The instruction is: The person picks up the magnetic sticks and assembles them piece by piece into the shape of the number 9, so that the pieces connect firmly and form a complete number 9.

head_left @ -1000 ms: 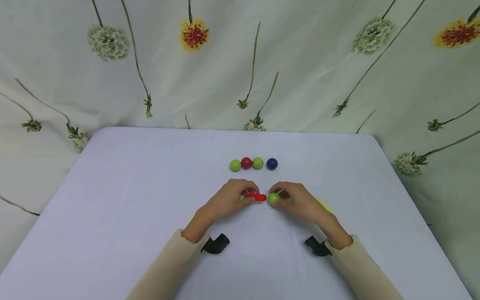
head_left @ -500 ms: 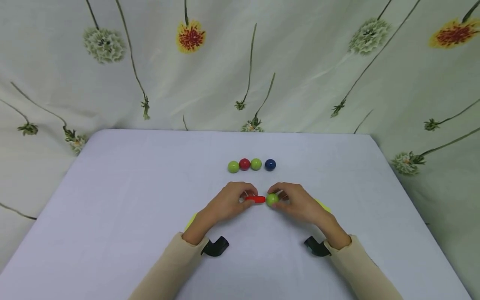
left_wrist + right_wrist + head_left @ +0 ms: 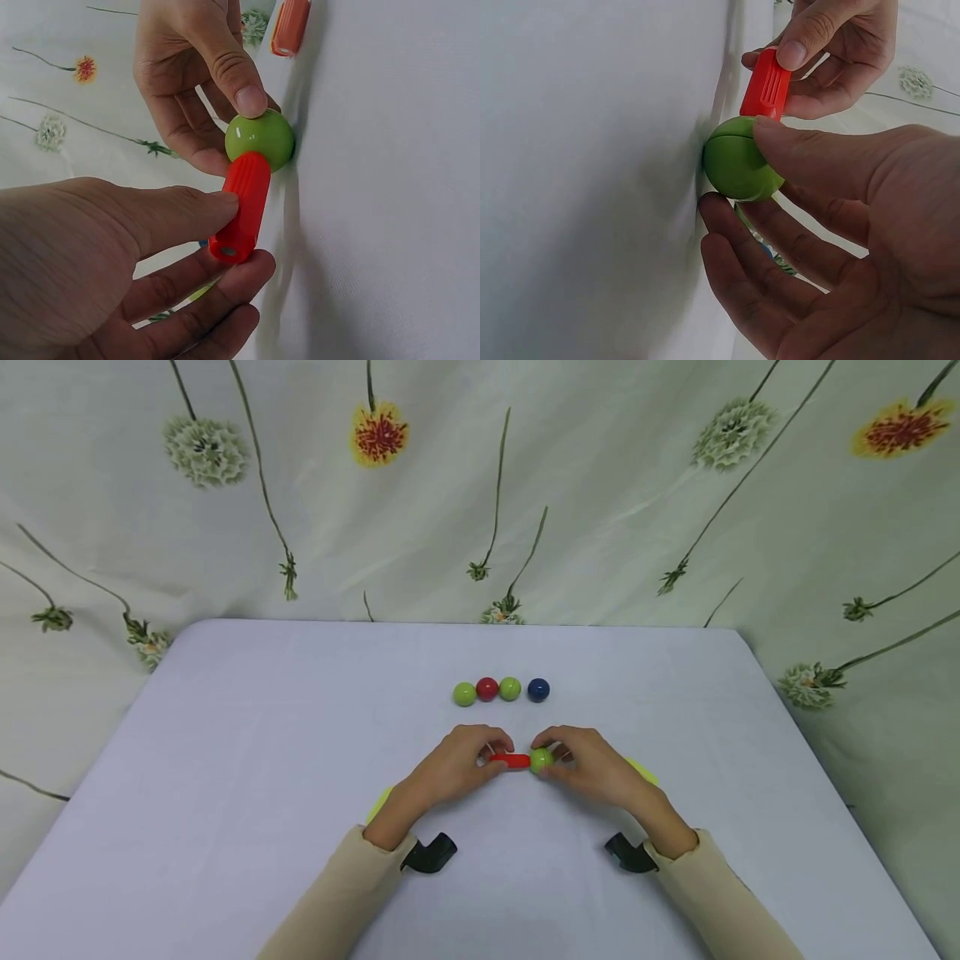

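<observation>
My left hand (image 3: 459, 758) pinches a short red ridged rod (image 3: 513, 761) between thumb and fingers. In the left wrist view the rod's near end shows a small hole. My right hand (image 3: 588, 762) holds a green ball (image 3: 739, 157) by thumb and fingertips. The rod's far end meets the side of the ball, and in the right wrist view a thin seam line runs across the ball. Whether the rod is seated in the ball or only touches it, I cannot tell.
Beyond the hands sit a green ball (image 3: 464, 694), a red ball (image 3: 487, 688), another green ball (image 3: 510, 688) and a dark blue ball (image 3: 538, 690) in a row. Yellow pieces (image 3: 642, 771) show partly behind both wrists. A flower-patterned cloth (image 3: 600, 527) hangs behind the white table (image 3: 300, 710).
The small gap between the red rod and the green ball has closed, the hands coming slightly together. The whole head view has shifted a little.
</observation>
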The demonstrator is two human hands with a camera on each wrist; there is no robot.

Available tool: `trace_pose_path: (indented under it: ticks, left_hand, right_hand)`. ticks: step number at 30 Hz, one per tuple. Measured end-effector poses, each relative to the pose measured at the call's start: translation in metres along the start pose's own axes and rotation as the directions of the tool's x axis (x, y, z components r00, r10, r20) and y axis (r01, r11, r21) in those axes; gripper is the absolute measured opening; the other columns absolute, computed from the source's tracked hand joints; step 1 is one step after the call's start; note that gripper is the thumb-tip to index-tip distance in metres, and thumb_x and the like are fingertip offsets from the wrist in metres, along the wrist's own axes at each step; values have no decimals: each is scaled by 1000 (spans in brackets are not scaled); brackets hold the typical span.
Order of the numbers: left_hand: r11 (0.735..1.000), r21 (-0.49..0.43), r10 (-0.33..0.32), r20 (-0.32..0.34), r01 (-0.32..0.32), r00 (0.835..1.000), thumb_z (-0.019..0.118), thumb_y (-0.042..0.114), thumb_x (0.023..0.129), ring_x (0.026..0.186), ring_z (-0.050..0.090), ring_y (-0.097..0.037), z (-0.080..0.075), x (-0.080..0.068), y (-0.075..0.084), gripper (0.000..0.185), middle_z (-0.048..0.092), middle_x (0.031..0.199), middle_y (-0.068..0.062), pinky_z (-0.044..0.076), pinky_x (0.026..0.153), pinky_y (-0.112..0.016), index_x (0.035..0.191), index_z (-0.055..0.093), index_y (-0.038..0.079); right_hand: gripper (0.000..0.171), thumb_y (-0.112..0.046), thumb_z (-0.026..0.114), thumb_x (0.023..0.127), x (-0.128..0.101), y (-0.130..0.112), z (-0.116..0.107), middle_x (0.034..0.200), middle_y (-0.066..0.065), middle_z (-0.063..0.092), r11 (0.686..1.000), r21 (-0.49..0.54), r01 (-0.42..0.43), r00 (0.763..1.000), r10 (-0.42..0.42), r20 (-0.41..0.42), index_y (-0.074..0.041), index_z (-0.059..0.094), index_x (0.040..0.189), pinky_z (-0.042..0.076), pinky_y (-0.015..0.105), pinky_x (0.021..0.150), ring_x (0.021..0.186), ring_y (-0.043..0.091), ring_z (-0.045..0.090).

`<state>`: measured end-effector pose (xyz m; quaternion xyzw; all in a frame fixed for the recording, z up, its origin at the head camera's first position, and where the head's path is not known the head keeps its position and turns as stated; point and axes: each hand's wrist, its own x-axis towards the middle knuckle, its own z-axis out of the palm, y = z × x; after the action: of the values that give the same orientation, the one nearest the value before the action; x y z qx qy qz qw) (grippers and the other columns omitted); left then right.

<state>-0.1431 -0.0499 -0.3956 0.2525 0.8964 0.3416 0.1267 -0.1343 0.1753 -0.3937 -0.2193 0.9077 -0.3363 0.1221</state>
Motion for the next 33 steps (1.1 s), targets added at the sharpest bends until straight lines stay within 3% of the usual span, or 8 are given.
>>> trace_pose_path:
  ticks: [14, 24, 33]
  left_hand:
    - [1000, 6, 10, -12, -10, 1000, 66, 16, 87, 83, 57, -9, 0, 0, -5, 21, 65, 95, 4, 49, 77, -25, 108, 65, 13]
    - [1000, -22, -3, -91, 1, 996, 65, 16, 87, 85, 60, -10, -10, 0, -11, 20, 65, 97, 4, 50, 80, -27, 107, 65, 12]
    - [999, -48, -17, -106, 12, 994, 66, 19, 87, 89, 58, -13, -24, 6, -25, 21, 64, 100, 2, 50, 81, -29, 108, 65, 13]
  right_hand:
    - [31, -14, 69, 84, 2, -3, 2, 110, -1, 65, 999, -32, -6, 1000, 6, -6, -13, 63, 115, 52, 36, 86, 94, 17, 64]
    - [29, -15, 70, 84, 1, -2, 3, 111, -1, 65, 999, -50, -14, 1000, 14, -7, -16, 64, 113, 52, 35, 85, 92, 16, 63]
    - [29, -15, 69, 84, 0, 0, 2, 109, -2, 65, 999, -38, 2, 1000, -3, -10, -15, 64, 112, 51, 35, 84, 91, 16, 62]
